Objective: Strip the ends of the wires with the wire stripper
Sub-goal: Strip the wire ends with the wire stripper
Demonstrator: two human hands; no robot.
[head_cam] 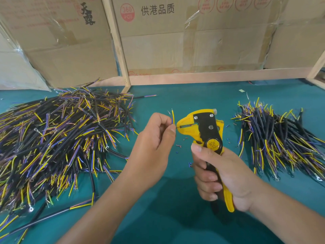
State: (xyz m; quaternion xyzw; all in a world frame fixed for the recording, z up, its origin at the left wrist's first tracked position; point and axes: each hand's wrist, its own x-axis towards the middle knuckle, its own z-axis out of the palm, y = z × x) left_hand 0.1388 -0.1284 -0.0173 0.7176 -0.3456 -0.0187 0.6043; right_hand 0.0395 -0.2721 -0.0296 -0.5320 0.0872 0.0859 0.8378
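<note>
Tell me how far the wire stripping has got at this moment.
Partly done, it seems. The smaller pile on the right may be finished cables, with insulation scraps lying mid-table. In hand: the left hand feeds a wire end into the wire stripper gripped by the right hand. The larger left pile likely remains.

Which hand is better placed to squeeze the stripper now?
The right hand: it already grips the wire stripper handles. The left hand pinches the wire at the stripper's jaws.
</note>
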